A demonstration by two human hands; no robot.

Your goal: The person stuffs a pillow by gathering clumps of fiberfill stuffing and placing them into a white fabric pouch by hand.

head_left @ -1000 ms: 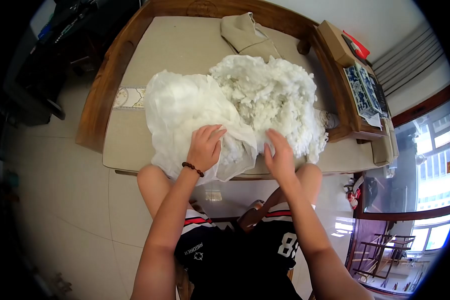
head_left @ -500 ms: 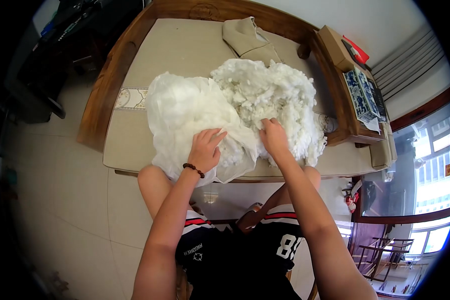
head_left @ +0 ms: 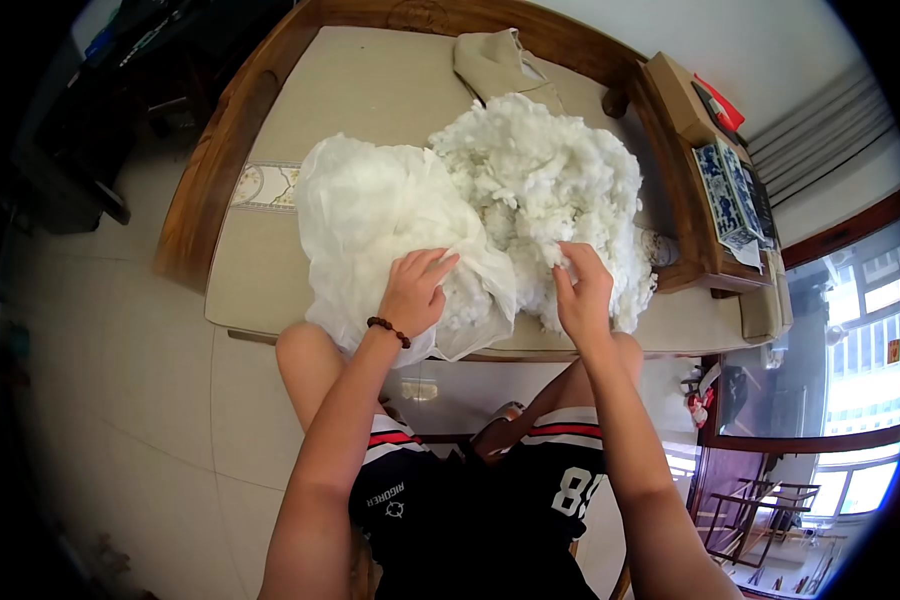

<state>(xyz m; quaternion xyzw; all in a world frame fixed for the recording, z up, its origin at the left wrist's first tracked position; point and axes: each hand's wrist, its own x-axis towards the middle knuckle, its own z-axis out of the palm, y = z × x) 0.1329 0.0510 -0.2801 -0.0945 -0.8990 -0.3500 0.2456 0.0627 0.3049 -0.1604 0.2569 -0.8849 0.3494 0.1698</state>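
Your left hand lies over the near right part of the thin white cover. Its fingers are loosely bent and slightly spread, tips at the upper left of the cover's opening, thumb just below them. Contact with the fabric: yes. Whether the fingers pinch the edge: cannot tell. White filling shows inside the opening, just right of your left fingertips and thumb.

Your right hand is at the near side of the loose white stuffing. Index finger and thumb point away from you with a gap between them, tips against the fluffy surface or just above it; the other fingers curl behind, partly hidden. Whether a tuft is caught at the tips: cannot tell. The bulk of the stuffing lies beyond your right fingertips, with some to either side of them.

Position of materials: cover on the left, puffed with filling; stuffing on the right, heaped and uneven. The two touch along the middle. Both sit on the beige seat cushion of a wooden sofa, above your knees. A folded beige cloth lies behind the stuffing. A dark beaded bracelet circles your left wrist.
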